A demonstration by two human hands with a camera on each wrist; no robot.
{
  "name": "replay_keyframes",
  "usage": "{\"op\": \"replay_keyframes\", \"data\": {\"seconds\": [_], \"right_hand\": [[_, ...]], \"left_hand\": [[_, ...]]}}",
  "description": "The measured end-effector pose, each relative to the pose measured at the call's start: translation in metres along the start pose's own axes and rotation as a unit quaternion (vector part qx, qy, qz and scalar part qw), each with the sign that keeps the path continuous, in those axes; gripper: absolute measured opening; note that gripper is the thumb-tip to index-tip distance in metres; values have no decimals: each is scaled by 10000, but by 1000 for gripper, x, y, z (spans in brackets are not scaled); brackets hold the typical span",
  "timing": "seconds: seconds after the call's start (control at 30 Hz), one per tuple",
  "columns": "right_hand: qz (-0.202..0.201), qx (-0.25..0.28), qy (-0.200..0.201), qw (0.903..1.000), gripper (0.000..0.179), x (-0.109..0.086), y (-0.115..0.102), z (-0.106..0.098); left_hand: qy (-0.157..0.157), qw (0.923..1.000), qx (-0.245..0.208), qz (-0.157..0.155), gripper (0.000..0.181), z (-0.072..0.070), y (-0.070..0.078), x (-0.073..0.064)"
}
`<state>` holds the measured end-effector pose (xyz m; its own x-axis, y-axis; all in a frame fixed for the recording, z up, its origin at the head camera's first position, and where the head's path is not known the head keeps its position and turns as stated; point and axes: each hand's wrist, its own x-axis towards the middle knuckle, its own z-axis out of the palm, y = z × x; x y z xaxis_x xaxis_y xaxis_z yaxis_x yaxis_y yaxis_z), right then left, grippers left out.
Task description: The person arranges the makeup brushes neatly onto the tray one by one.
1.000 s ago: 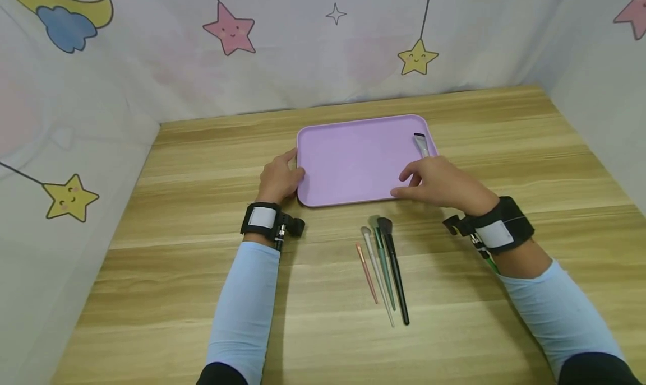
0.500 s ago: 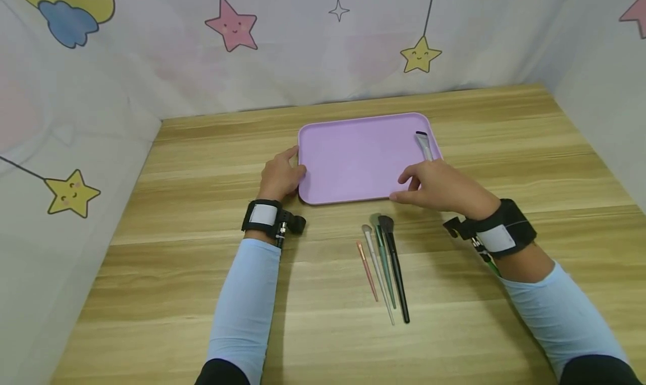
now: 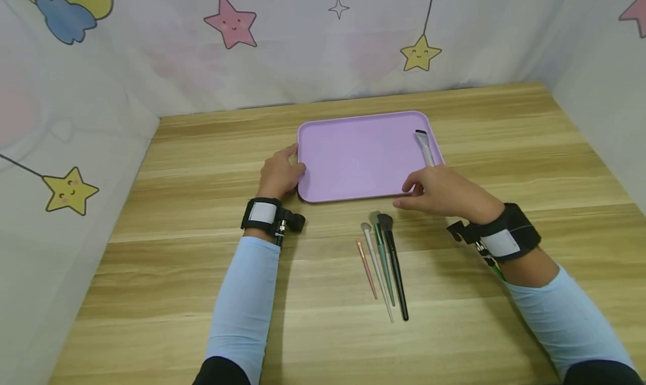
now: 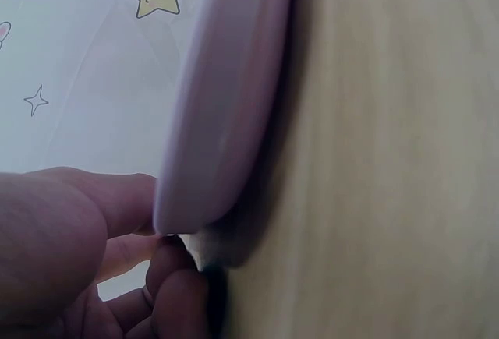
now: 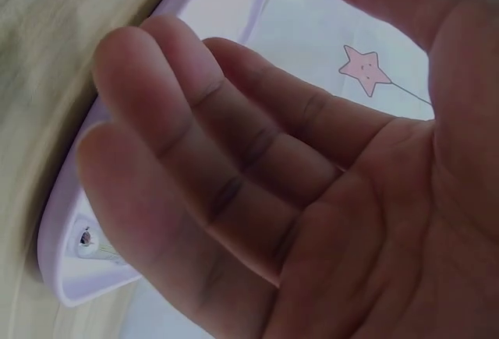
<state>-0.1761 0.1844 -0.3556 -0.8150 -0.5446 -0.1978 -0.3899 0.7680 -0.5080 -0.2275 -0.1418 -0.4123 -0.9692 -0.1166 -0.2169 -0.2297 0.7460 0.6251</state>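
Note:
A lilac tray (image 3: pixel 363 155) lies on the table. My left hand (image 3: pixel 280 175) grips its left rim, the thumb (image 4: pixel 117 199) on the edge and the other fingers curled low beside it. At the tray's right side lies a flat makeup brush (image 3: pixel 425 148) with dark bristle tips; its lower part is hidden behind my right hand (image 3: pixel 441 191) in the head view. That hand hovers by the tray's front right corner. In the right wrist view its palm (image 5: pixel 366 222) holds nothing and its fingers are loosely bent.
In front of the tray, side by side on the wooden table (image 3: pixel 202 166), lie a pink brush (image 3: pixel 367 270), a white brush (image 3: pixel 377 273), a green brush (image 3: pixel 383 261) and a black brush (image 3: pixel 396 267). A curtain (image 3: pixel 292 65) printed with stars stands behind.
My right hand has drawn slightly back toward me and to the right, showing more of the brush on the tray. My left hand stays at the tray's left rim.

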Motion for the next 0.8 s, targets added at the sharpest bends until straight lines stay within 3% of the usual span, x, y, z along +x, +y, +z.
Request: {"op": "replay_keyframes", "data": {"seconds": [0.8], "right_hand": [[-174,20,-715,9973,35,-8,-8,0]], "left_hand": [[-35,9999,-84,-50,63,0,2,0]]}}
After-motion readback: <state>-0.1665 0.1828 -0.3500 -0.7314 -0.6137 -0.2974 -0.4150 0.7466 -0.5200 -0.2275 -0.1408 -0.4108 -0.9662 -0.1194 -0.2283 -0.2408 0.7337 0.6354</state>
